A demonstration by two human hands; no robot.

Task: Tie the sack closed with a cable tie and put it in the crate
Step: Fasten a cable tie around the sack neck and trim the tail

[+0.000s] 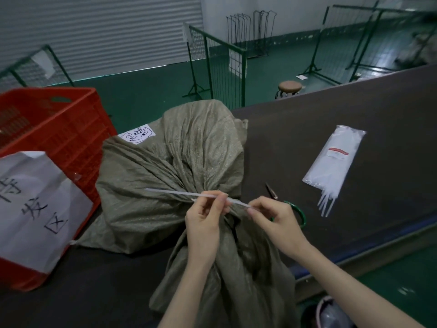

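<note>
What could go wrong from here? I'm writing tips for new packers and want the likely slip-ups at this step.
1. Both hands, left and right, pinch the cable tie, so nothing seems to hold the sack neck bunched; it may spread before the tie locks.
2. The scissors lie right beside the right hand and could be knocked.
3. The bulky sack may fit tightly in the red crate.

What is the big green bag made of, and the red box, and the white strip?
The sack looks like dull woven plastic cloth: fine weave, crinkly folds. The crate seems hard moulded plastic, with slotted walls. The cable tie looks like thin, smooth, bendy plastic, probably nylon.
</note>
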